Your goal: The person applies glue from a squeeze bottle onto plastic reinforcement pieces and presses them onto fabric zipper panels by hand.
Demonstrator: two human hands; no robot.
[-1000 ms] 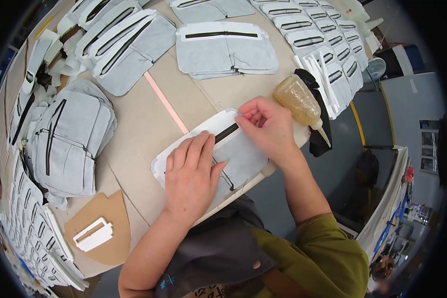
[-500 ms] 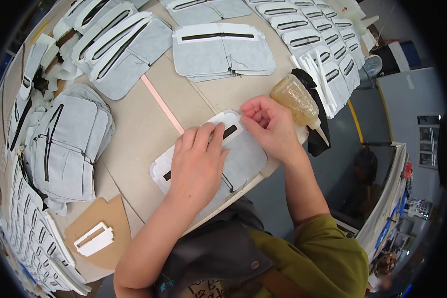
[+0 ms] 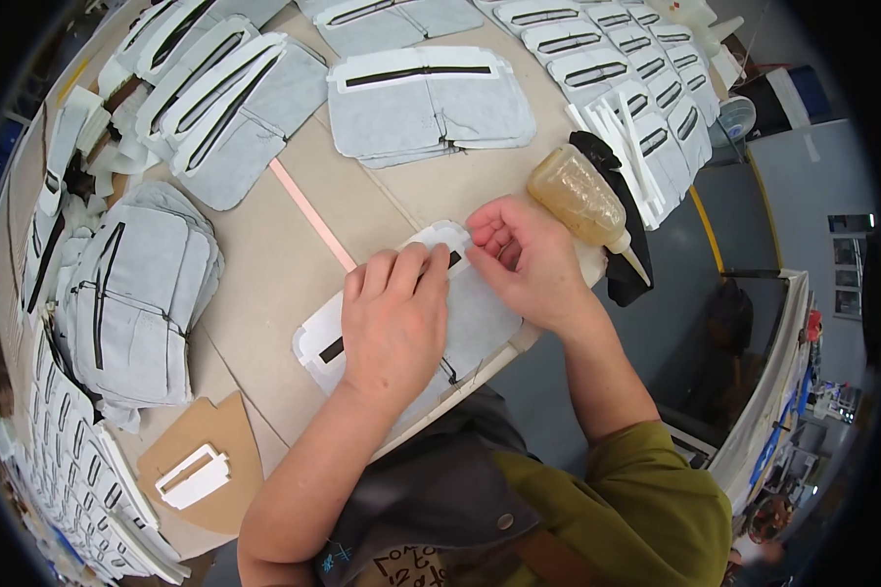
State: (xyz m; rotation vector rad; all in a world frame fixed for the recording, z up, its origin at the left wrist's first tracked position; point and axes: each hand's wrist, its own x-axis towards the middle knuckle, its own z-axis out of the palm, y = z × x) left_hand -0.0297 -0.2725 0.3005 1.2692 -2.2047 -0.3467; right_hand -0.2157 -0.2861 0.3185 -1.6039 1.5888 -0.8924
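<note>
A grey fabric panel (image 3: 485, 303) lies by the table's near edge. A white strip (image 3: 321, 325) with a black slot runs along its far side, and its rim is notched at the corners. My left hand (image 3: 396, 313) rests flat on the panel, covering the middle of the slot. At the panel's right corner, the thumb and curled fingers of my right hand (image 3: 533, 259) pinch the white edge. An amber squeeze bottle (image 3: 578, 196) with a pointed nozzle lies just beyond my right hand, on something black.
Similar panels are stacked at the far middle (image 3: 431, 108), far left (image 3: 240, 127) and left (image 3: 132, 293). Rows of panels (image 3: 646, 78) cover the far right, beside white strips (image 3: 622, 157). Brown card (image 3: 206, 470) holds a white slotted piece. A pink strip (image 3: 308, 210) crosses the table.
My right hand has shifted slightly left along the panel's corner, and my left hand stays flat on it. The whole view has tilted a little.
</note>
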